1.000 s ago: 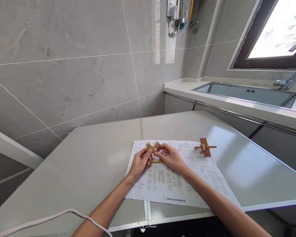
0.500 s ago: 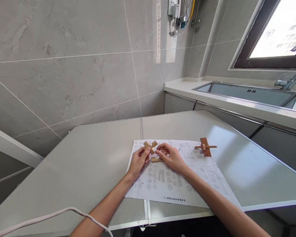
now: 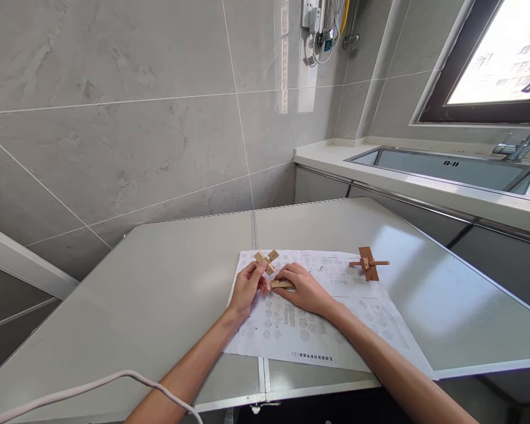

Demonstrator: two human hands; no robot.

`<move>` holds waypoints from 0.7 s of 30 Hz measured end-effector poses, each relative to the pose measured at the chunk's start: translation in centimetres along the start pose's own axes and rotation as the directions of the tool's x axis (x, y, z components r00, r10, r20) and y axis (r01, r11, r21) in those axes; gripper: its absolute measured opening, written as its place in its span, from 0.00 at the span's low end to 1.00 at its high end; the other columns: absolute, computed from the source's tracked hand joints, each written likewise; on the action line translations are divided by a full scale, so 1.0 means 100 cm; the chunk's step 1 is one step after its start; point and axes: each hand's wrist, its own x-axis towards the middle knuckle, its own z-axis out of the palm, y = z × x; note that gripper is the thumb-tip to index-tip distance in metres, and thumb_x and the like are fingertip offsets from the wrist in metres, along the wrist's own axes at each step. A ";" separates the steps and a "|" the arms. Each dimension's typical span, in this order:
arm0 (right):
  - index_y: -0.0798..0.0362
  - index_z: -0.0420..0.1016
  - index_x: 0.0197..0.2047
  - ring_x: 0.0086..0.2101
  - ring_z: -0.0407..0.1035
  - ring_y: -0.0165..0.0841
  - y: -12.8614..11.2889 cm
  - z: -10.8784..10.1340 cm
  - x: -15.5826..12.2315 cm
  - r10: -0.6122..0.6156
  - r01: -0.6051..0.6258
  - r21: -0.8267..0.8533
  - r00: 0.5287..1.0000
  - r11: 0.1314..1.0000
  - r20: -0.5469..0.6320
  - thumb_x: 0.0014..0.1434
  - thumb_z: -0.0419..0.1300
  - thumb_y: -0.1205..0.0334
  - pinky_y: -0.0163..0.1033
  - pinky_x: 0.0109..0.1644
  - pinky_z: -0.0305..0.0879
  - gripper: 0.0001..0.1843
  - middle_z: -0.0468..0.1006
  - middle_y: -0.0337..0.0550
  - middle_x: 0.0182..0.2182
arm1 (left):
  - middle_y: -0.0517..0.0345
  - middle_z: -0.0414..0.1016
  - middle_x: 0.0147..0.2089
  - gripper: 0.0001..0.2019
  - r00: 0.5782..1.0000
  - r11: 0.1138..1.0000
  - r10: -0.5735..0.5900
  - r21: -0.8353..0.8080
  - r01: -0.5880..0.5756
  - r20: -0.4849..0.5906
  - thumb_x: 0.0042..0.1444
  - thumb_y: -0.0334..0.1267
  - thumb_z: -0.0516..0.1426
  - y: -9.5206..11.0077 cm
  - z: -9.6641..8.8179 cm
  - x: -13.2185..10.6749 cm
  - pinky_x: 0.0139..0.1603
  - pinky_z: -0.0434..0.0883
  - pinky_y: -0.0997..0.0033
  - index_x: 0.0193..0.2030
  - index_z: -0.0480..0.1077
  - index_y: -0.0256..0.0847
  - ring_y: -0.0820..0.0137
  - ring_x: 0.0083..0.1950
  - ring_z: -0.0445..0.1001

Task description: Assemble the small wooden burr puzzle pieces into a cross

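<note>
My left hand [image 3: 245, 288] pinches a light wooden puzzle assembly [image 3: 267, 261], several notched sticks crossed together, and holds it above the paper. Just to the right, my right hand [image 3: 303, 288] has its fingers and thumb around a loose wooden puzzle stick [image 3: 281, 284] that lies on the sheet. Part of that stick is hidden under the fingers. Beneath both hands is a printed instruction sheet [image 3: 291, 338] covered in small diagrams. A reddish-brown wooden puzzle [image 3: 368, 263] of crossed pieces rests at the sheet's far right edge, apart from both hands.
The pale folding table [image 3: 168, 306] has a seam down its middle. A white cable [image 3: 115, 375] crosses the near left corner. Behind stands a grey tiled wall [image 3: 136, 147], and to the right are a sink [image 3: 446, 168] and a faucet [image 3: 519, 147].
My right hand has moved down and slightly left from beside the assembly and closed around the loose stick. My left hand has shifted the assembly slightly left.
</note>
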 end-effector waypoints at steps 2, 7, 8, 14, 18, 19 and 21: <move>0.47 0.79 0.44 0.45 0.72 0.43 0.002 -0.001 0.001 0.041 -0.041 0.012 0.999 0.999 -0.023 0.67 0.63 0.56 0.50 0.51 0.68 0.05 0.80 0.46 0.41 | 0.63 0.71 0.22 0.20 1.000 1.000 -0.002 0.003 0.002 0.016 0.63 0.58 0.62 0.001 0.000 0.000 0.23 0.62 0.76 0.38 0.74 0.40 0.76 0.21 0.68; 0.48 0.77 0.45 0.42 0.74 0.39 0.002 -0.007 0.005 0.244 -0.217 0.197 0.962 0.956 -0.122 0.67 0.62 0.52 0.46 0.47 0.69 0.10 0.81 0.43 0.41 | 0.61 0.74 0.26 0.21 0.999 0.999 -0.005 0.041 0.003 0.039 0.63 0.58 0.61 0.001 0.001 -0.001 0.23 0.62 0.75 0.39 0.73 0.39 0.76 0.21 0.68; 0.48 0.77 0.45 0.40 0.74 0.38 0.002 -0.009 0.006 0.281 -0.241 0.257 0.951 0.936 -0.132 0.66 0.62 0.51 0.46 0.47 0.69 0.11 0.82 0.43 0.42 | 0.62 0.72 0.24 0.21 0.999 0.998 -0.006 0.055 0.003 0.052 0.63 0.59 0.60 0.001 0.001 -0.002 0.23 0.62 0.76 0.38 0.72 0.39 0.77 0.21 0.66; 0.50 0.77 0.49 0.47 0.77 0.39 0.005 -0.014 0.010 0.389 -0.256 0.626 0.917 0.737 -0.083 0.62 0.67 0.45 0.46 0.53 0.73 0.20 0.83 0.47 0.47 | 0.61 0.73 0.33 0.22 0.989 0.995 0.015 0.098 -0.030 0.149 0.66 0.59 0.58 0.003 0.004 -0.005 0.26 0.63 0.75 0.38 0.71 0.39 0.79 0.22 0.64; 0.50 0.78 0.49 0.49 0.77 0.41 0.004 -0.016 0.009 0.378 -0.237 0.702 0.924 0.672 -0.050 0.62 0.67 0.41 0.47 0.57 0.72 0.23 0.83 0.48 0.48 | 0.62 0.70 0.32 0.22 0.984 0.995 0.031 0.091 -0.047 0.174 0.66 0.59 0.57 0.005 0.005 -0.006 0.26 0.62 0.74 0.39 0.70 0.40 0.79 0.23 0.61; 0.49 0.78 0.49 0.49 0.77 0.41 0.004 -0.017 0.009 0.371 -0.234 0.696 0.927 0.678 -0.050 0.62 0.67 0.41 0.47 0.57 0.71 0.23 0.83 0.47 0.48 | 0.63 0.69 0.31 0.22 0.985 0.995 0.032 0.086 -0.047 0.172 0.66 0.60 0.57 0.005 0.005 -0.006 0.26 0.61 0.74 0.41 0.71 0.40 0.79 0.23 0.60; 0.49 0.79 0.50 0.49 0.76 0.41 0.003 -0.018 0.008 0.359 -0.232 0.684 0.932 0.692 -0.047 0.61 0.67 0.40 0.47 0.57 0.71 0.23 0.82 0.47 0.48 | 0.64 0.70 0.30 0.23 0.987 0.997 0.023 0.074 -0.035 0.157 0.65 0.60 0.58 0.004 0.005 -0.006 0.25 0.60 0.74 0.49 0.71 0.41 0.78 0.22 0.60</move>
